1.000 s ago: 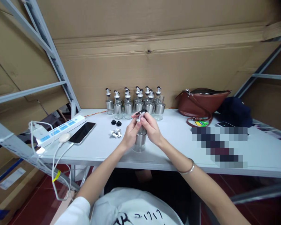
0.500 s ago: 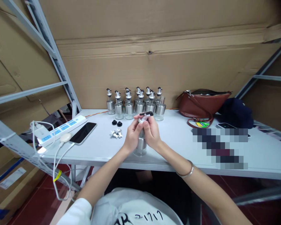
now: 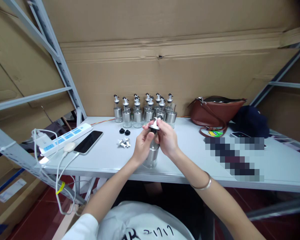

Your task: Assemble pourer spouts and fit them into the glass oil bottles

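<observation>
Just inside the table's front edge stands a glass bottle (image 3: 150,160) with a steel band, upright between my hands. At its top is a pour spout (image 3: 154,125), whitish-silver with a black lever and a black stopper below. My left hand (image 3: 142,146) is closed at the spout's left side, its thumb by the black stopper. From the right, my right hand (image 3: 168,138) grips the spout with bent fingers. The fingers partly cover the bottle's neck, so I cannot tell how deep the stopper sits.
Behind stand several similar bottles (image 3: 137,116) with spouts. Left of my hands lie two black stoppers (image 3: 121,131) and several whitish-silver spout pieces (image 3: 127,142). A phone (image 3: 89,142) and power strip (image 3: 65,137) lie left; a brown bag (image 3: 216,111) and dark cap (image 3: 251,121) sit right.
My right hand has shifted right and turned about the spout. The black stopper under the spout now shows, and the lever points differently. The bottle stays in nearly the same place.
</observation>
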The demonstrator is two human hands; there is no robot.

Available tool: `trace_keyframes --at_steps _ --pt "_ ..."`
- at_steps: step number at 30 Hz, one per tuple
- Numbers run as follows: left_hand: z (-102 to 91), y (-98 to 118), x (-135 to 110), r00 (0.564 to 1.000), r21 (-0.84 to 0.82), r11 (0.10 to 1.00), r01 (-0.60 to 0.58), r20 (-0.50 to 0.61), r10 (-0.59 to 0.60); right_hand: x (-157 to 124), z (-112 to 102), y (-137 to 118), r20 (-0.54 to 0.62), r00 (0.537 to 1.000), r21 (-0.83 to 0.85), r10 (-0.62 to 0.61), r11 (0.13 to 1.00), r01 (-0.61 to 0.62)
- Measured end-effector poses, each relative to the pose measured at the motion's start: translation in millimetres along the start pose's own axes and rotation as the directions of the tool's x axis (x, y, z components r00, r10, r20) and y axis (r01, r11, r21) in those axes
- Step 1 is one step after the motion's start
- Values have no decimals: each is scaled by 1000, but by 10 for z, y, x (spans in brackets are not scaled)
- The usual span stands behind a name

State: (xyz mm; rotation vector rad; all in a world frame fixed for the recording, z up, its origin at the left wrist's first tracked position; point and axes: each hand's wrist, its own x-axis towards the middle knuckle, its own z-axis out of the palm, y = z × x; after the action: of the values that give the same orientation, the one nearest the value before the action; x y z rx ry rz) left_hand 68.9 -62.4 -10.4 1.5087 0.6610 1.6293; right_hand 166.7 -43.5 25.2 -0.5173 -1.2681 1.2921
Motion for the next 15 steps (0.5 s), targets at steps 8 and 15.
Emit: trace_keyframes --at_steps 8,15 --pt "-29 -48 10 991 -25 1000 -8 135 11 145 -123 -80 129 963 170 235 952 -255" --pt "-277 291 98 994 85 991 -101 -21 103 163 -231 -100 111 953 268 280 915 -300"
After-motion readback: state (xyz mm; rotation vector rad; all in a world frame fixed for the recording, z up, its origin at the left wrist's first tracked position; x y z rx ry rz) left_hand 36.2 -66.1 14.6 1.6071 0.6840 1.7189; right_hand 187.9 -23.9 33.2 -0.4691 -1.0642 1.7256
